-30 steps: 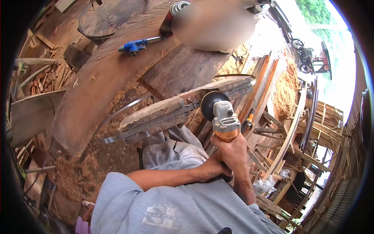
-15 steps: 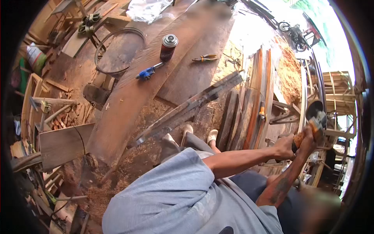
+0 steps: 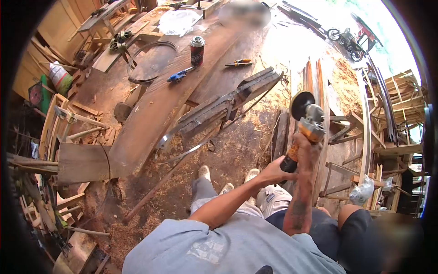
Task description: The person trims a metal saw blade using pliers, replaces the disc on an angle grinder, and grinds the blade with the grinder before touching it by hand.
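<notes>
My left hand (image 3: 277, 171) is wrapped round the black rear end of an angle grinder (image 3: 312, 129). Further forward, my right hand (image 3: 303, 148) grips the same tool's orange body. The grinder's round black disc (image 3: 301, 105) points up and away from me, touching nothing. Left of it, a toothed metal blade (image 3: 214, 111) lies along a raised wooden block, and a thin metal strip (image 3: 194, 149) curves out beneath. On the long plank (image 3: 148, 114) a blue torch head (image 3: 177, 76) is joined to a dark can (image 3: 197, 51). Yellow-and-black pliers (image 3: 238, 63) lie to their right.
Another person in dark shorts (image 3: 356, 228) is close on my right. Long timbers (image 3: 319, 86) and a wooden frame (image 3: 340, 171) stand right of the grinder. Wood scraps and a board (image 3: 82, 163) are at left. Sawdust covers the floor (image 3: 182, 187). A motorcycle (image 3: 349, 43) stands far back.
Both hands, still on the grinder, first swung right, away from the blade, and have now come partly back left. The view has shifted, showing the pliers and the person beside me.
</notes>
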{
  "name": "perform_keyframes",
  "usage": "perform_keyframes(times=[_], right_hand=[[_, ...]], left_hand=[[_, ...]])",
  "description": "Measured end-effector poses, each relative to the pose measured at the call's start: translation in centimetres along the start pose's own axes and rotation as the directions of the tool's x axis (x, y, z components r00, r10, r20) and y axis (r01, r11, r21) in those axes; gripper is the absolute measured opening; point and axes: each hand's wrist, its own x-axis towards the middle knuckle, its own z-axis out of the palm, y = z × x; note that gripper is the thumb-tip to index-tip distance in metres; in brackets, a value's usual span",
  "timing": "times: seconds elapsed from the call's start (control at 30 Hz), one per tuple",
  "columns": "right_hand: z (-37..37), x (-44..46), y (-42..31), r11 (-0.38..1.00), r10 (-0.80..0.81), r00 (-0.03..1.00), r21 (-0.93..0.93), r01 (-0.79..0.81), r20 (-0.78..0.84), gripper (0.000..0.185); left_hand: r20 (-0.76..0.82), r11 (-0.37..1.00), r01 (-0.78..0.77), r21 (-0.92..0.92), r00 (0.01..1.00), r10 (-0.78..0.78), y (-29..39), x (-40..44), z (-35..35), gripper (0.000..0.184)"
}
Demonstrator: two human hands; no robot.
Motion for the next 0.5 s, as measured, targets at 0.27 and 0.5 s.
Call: perform_keyframes(times=[0.27, 0.5], right_hand=[[-0.1, -4.6, 1.9, 1.0, 0.022, 0.998, 0.006, -0.022, 0.064, 0.036], [-0.7, -6.2, 3.0, 1.0, 0.023, 0.999, 0.0, -0.023, -0.023, 0.037]], left_hand=[[0.006, 0.989, -0.115, -0.093, 0.993, 0.116, -3.1, -4.3, 0.1, 0.068], [0.04, 0.999, -0.045, -0.028, 0.998, 0.046, -4.5, -5.0, 0.1, 0.062]])
